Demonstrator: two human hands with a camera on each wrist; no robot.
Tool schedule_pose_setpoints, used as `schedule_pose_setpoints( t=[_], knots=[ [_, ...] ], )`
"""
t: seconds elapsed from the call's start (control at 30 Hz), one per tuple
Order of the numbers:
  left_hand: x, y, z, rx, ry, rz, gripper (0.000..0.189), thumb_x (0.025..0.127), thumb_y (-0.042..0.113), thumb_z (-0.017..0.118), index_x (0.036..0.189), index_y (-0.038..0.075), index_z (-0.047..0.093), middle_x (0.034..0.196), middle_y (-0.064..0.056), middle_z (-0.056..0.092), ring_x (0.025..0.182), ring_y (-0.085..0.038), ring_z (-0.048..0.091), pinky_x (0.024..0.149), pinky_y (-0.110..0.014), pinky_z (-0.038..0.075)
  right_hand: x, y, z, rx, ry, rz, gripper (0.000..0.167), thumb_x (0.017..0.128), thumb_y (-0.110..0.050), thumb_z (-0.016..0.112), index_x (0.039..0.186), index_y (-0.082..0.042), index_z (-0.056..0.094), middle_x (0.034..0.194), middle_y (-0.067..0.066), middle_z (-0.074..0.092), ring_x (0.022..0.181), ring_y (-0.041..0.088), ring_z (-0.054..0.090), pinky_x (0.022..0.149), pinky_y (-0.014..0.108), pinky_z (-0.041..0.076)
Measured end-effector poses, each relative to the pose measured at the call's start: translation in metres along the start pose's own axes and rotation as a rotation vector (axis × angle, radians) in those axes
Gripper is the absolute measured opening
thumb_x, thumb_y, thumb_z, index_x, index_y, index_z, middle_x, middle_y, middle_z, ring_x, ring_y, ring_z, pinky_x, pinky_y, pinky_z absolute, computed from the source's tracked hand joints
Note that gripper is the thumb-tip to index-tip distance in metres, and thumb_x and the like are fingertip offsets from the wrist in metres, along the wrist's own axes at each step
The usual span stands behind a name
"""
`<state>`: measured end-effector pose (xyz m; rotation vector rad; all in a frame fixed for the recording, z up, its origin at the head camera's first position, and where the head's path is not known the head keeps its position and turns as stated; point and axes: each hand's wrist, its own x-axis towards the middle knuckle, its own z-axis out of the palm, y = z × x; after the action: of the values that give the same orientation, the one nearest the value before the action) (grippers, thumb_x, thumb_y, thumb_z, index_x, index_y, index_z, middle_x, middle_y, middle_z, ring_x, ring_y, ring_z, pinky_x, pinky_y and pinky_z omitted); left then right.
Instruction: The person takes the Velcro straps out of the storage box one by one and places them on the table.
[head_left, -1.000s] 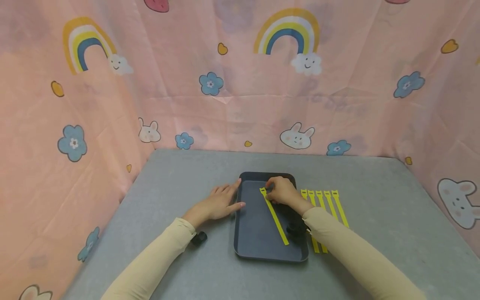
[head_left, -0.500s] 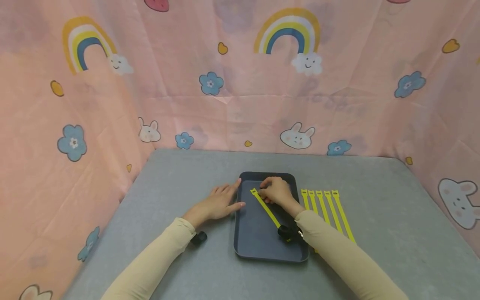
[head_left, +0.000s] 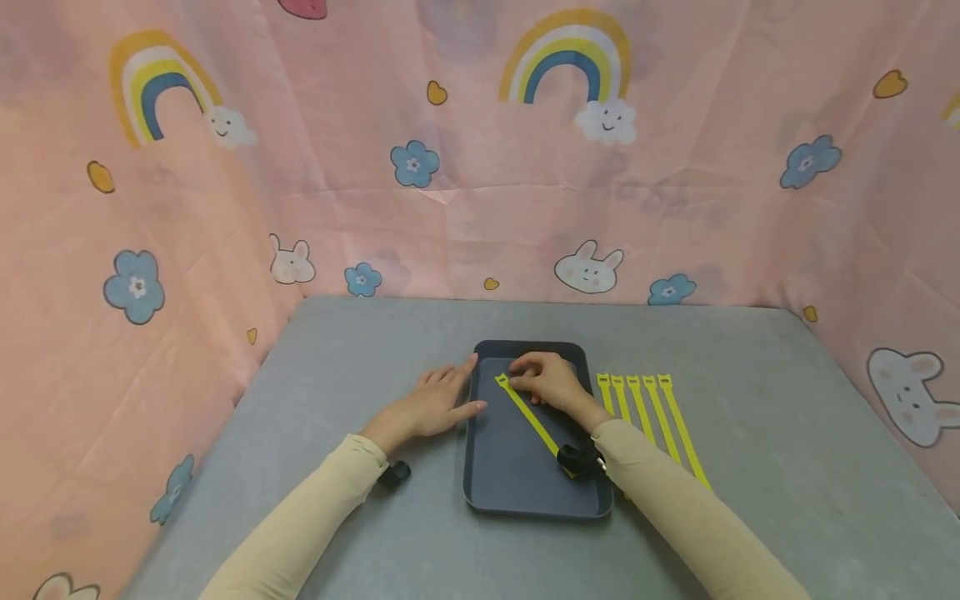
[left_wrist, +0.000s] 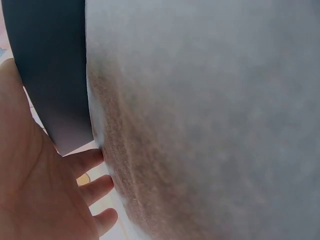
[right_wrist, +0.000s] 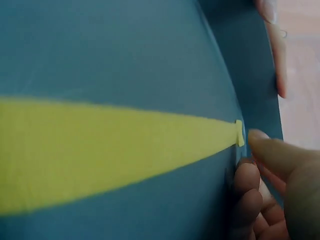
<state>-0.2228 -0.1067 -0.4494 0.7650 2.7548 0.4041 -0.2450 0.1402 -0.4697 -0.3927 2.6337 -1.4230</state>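
A yellow hook-and-loop cable tie (head_left: 528, 417) lies slantwise in a dark grey tray (head_left: 498, 492), its slotted head toward the far left corner. Just beside that head is my right hand (head_left: 551, 382), fingers bent and thumb apart from them. In the right wrist view a small gap shows between the thumb (right_wrist: 272, 152) and the tie's head (right_wrist: 239, 133). The tie's near end is partly hidden by the black wrist camera. My left hand (head_left: 423, 408) rests with spread, straight fingers against the tray's left rim; in the left wrist view its fingers (left_wrist: 95, 190) are beside the tray wall (left_wrist: 55, 65).
Several more yellow cable ties (head_left: 678, 425) lie in a row on the grey table (head_left: 765, 433) right of the tray, partly under the right sleeve (head_left: 675, 500). A pink patterned curtain (head_left: 465, 242) surrounds the table at the back and sides.
The tie moved left in the tray with my right hand, then stayed put while the right fingers loosened at its head. The left hand has kept its place; the head view shifted slightly.
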Motion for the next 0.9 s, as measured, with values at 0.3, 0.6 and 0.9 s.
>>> schedule_pose_setpoints(
  t=[0.3,0.6,0.9],
  knots=[
    [-0.0004,0.0005,-0.0002,0.007,-0.008,-0.004,0.084,0.099,0.065,0.035,0.161,0.022,-0.002,0.165,-0.013,0.025,0.153,-0.034,0.024,0.124,-0.054,0.015,0.0012,-0.0039,0.0036,-0.175,-0.085,-0.095,0.035,0.091,-0.017,0.071,0.125,-0.012,0.069,0.068,0.002,0.061,0.053,0.011,0.051,0.052,0.026,0.045],
    [0.0005,0.0004,-0.0007,0.01,-0.014,-0.01,0.084,0.1,0.064,0.036,0.161,0.022,-0.002,0.165,-0.012,0.024,0.153,-0.033,0.023,0.124,-0.054,0.015,0.0012,-0.0079,0.0039,-0.252,-0.081,-0.105,0.038,0.092,-0.02,0.07,0.128,-0.012,0.067,0.069,0.001,0.059,0.057,0.012,0.048,0.055,0.025,0.039],
    [0.0001,-0.0001,-0.0001,0.003,-0.016,-0.009,0.084,0.099,0.066,0.035,0.161,0.022,-0.003,0.166,-0.012,0.022,0.153,-0.033,0.022,0.124,-0.054,0.014,0.002,-0.0064,0.0072,-0.212,0.014,-0.048,0.032,0.088,-0.021,0.075,0.116,-0.009,0.068,0.074,0.004,0.061,0.06,0.013,0.051,0.058,0.027,0.041]
  ],
)
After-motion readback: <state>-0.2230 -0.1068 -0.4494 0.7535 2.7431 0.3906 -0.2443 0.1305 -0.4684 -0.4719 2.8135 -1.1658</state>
